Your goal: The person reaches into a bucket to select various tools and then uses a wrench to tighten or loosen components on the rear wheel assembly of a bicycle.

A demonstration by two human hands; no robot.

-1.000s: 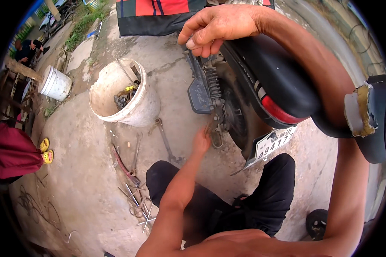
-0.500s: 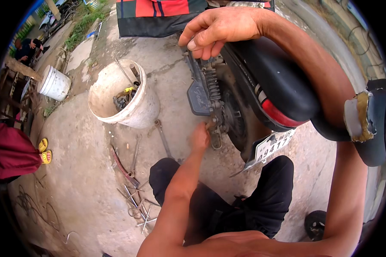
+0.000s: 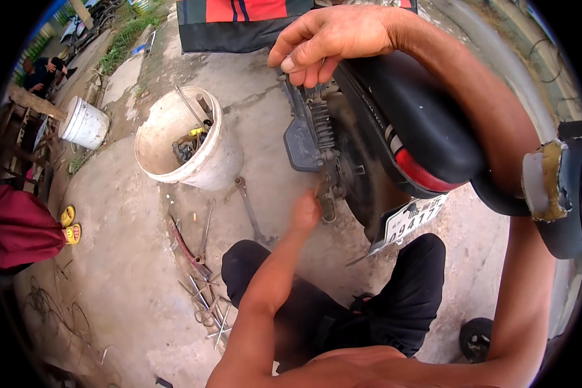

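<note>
An electric scooter or moped with a black seat, red tail light and white number plate stands in front of me. My right arm reaches over the seat, and my right hand hangs past its far left edge, fingers loosely bent and apart, holding nothing visible. Low beside the rear wheel, near the axle end, is my left hand. Its fingers look curled but are blurred; what they hold, if anything, cannot be made out. Above it are a coil-spring shock absorber and a dark flat cover.
A dirty white bucket with tools inside stands left of the wheel. Spanners and several metal tools lie on the concrete. Another white bucket and a person in dark red clothing and yellow slippers are at the left.
My left hand has shifted slightly down beside the axle. My right hand keeps its place over the seat. The whole view has tilted a little.
</note>
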